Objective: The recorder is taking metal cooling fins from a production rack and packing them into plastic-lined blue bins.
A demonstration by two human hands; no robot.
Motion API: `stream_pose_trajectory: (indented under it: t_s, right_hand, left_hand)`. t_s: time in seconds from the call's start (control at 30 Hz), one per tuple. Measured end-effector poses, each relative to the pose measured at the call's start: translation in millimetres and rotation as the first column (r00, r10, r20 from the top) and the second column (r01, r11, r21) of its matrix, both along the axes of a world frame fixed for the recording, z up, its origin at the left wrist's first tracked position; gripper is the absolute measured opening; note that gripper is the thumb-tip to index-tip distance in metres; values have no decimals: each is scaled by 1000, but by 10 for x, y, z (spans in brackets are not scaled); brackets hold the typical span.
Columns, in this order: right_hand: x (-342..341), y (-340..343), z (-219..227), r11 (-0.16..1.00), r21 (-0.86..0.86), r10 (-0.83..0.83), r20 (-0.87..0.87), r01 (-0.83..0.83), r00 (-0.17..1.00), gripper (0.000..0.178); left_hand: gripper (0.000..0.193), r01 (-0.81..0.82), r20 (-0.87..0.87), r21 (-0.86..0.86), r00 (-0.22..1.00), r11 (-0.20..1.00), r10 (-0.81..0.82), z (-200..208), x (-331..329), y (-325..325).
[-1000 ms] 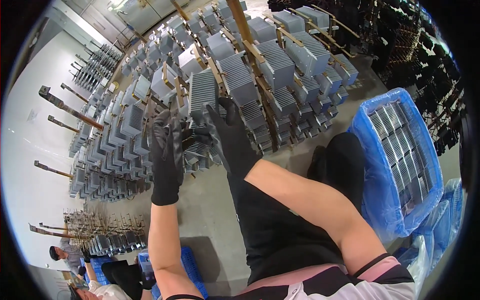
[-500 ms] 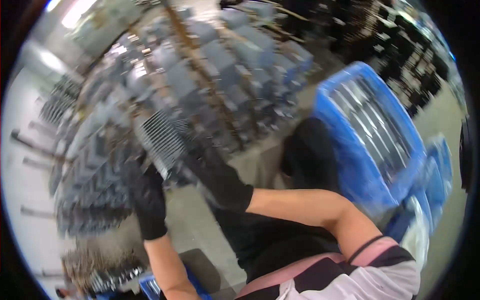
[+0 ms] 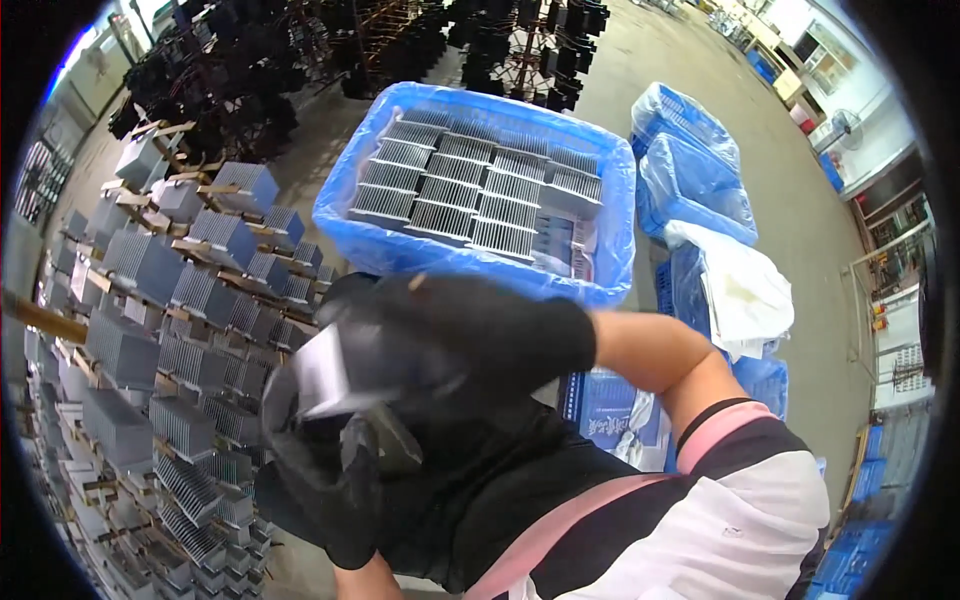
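Both my hands wear black gloves and are close together at my lap. A silver-grey metal heat sink (image 3: 323,372) is between them, with a flat bright face showing and the rest blurred or covered. My left hand (image 3: 325,480) is closed around it from below, thumb bent near its lower edge. From above, my right hand (image 3: 430,330) wraps over the piece; motion smears its fingers. Just beyond the right hand stands a blue crate (image 3: 590,285) lined with clear blue plastic. Finned heat sinks (image 3: 455,185) fill it in rows, except at its near right corner.
To the left, many finned heat sinks (image 3: 135,262) hang on racks with wooden-coloured bars. Racks of black parts (image 3: 520,45) stand behind the crate. Plastic-covered blue crates (image 3: 695,190) and a white bag (image 3: 750,285) are at the right. A pole (image 3: 45,318) juts in at far left.
My view has swung right, bringing the filled crate to the middle. My hands have come away from the hanging racks toward my lap, with a heat sink between them.
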State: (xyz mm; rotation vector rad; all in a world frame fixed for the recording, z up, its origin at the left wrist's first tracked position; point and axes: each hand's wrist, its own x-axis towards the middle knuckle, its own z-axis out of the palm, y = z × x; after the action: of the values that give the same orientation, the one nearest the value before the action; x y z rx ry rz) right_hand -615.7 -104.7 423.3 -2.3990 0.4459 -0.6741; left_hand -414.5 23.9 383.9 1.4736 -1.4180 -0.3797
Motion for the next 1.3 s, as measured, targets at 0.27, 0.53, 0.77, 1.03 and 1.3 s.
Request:
stream_pose_trajectory:
  t_s: [0.27, 0.53, 0.77, 1.03, 1.3]
  right_hand:
    - [-1844, -980, -520, 823, 0, -566, -75, 568, 821, 65]
    - [-2299, -1164, -1289, 755, -388, -654, -498, 528, 569, 61]
    - [-2004, -1170, -1257, 679, -514, -726, -573, 524, 380, 60]
    - [-1973, -1210, -1299, 648, -601, -755, -588, 467, 292, 49]
    - [-2197, -1065, -1731, 531, -792, -847, -513, 303, 143, 72]
  left_hand:
    - [58, -286, 184, 376, 955, 881, 232, -235, 337, 84]
    - [38, -34, -186, 340, 977, 940, 103, -388, 465, -43]
    - [34, -139, 47, 390, 990, 910, 131, -386, 470, 33]
    - [35, -239, 244, 396, 958, 887, 150, -277, 408, 70]
    - [36, -268, 329, 307, 930, 913, 162, -450, 467, 96]
